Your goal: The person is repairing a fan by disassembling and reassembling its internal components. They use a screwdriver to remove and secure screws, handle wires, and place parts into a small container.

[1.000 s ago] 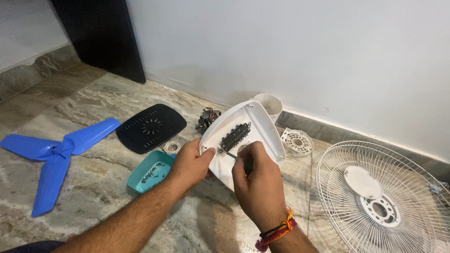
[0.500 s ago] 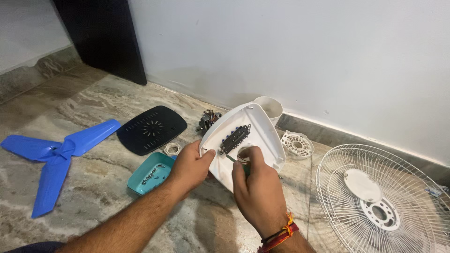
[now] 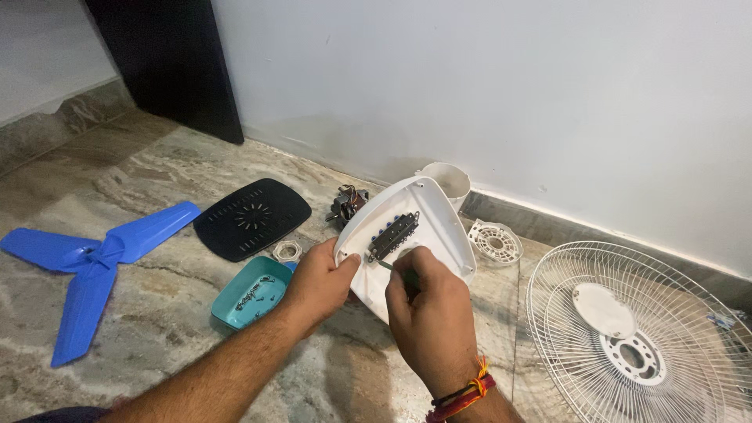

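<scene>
While my left hand (image 3: 317, 282) stayed clamped on the white fan housing (image 3: 427, 227), held tilted above the marble floor (image 3: 157, 313), my right hand (image 3: 431, 313), closed on a screwdriver (image 3: 389, 266), had edged toward the dark switch block (image 3: 393, 235); teal screw tray (image 3: 239, 301) lay beside.

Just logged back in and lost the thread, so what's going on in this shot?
A person sits over a marble floor with a fan in pieces. The left hand steadies a white housing panel, while the right hand works a thin tool at the dark switch block on it. Around them lie a blue fan blade, a black cover, a teal tray of screws and a white wire grille.
</scene>
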